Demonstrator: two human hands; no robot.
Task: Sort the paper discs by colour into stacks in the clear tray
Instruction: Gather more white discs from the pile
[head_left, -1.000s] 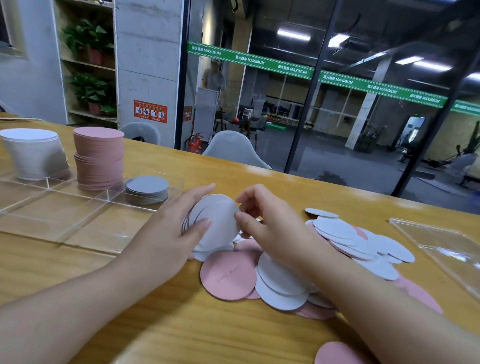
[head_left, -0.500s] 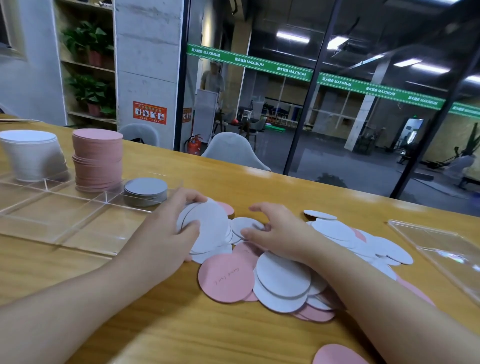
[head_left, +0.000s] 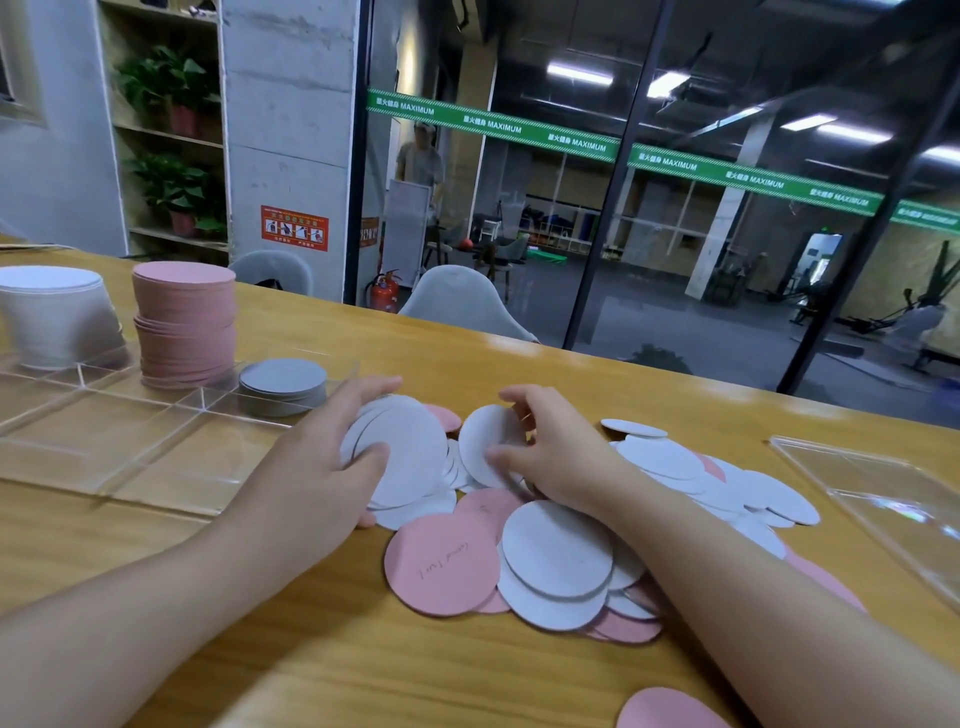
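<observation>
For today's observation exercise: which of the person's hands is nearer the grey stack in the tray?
Left. The left hand, holding white discs, sits just beside the grey stack; the right hand is farther off, over the loose pile.
</observation>
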